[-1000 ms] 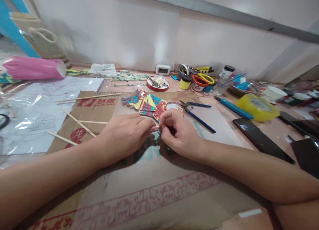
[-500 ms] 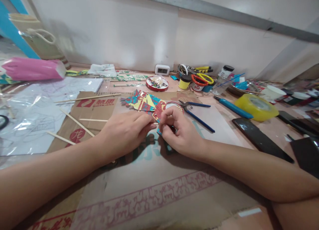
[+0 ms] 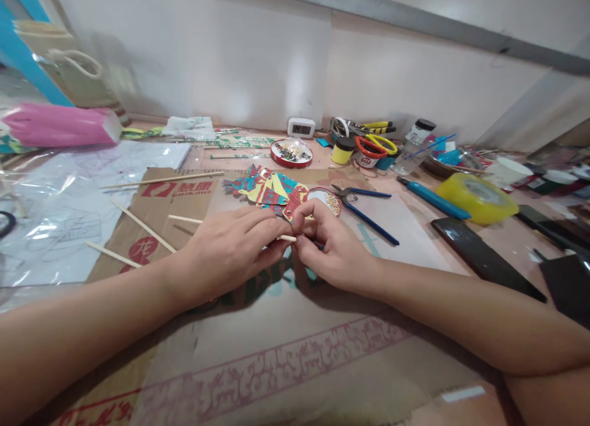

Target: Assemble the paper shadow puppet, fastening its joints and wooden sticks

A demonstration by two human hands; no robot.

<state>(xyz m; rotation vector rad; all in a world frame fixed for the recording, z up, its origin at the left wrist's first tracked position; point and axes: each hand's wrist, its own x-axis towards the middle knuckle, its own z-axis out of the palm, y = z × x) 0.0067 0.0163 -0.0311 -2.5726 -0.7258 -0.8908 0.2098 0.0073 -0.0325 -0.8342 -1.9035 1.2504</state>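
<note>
Since a second ago the thin wooden stick (image 3: 186,219) has slid rightward across the cardboard (image 3: 276,358), and both hands have edged up toward the paper puppet (image 3: 270,189). The left hand (image 3: 230,254) lies palm down with its fingers closed over the stick. The right hand (image 3: 332,248) has thumb and forefinger pinched together at the stick's tip, right at the puppet's lower edge; what sits between those fingertips is hidden.

The stick's long axis runs left to right, dipping slightly toward the right. Its left end lies free on the cardboard, and its right end shows in the gap between the two hands. The puppet lies flat just beyond the knuckles, touching the right forefinger.

Blue-handled pliers (image 3: 369,212) rest just right of the puppet. Farther back, a round red dish (image 3: 291,153) holds small shiny bits. Beside it stands a yellow jar (image 3: 343,151) with its black lid on, then a clear bottle (image 3: 413,142) with a black cap; their contents cannot be made out. A yellow tape roll (image 3: 477,198) and a dark phone (image 3: 483,258) lie to the right. Loose sticks (image 3: 142,227) lie to the left.
</note>
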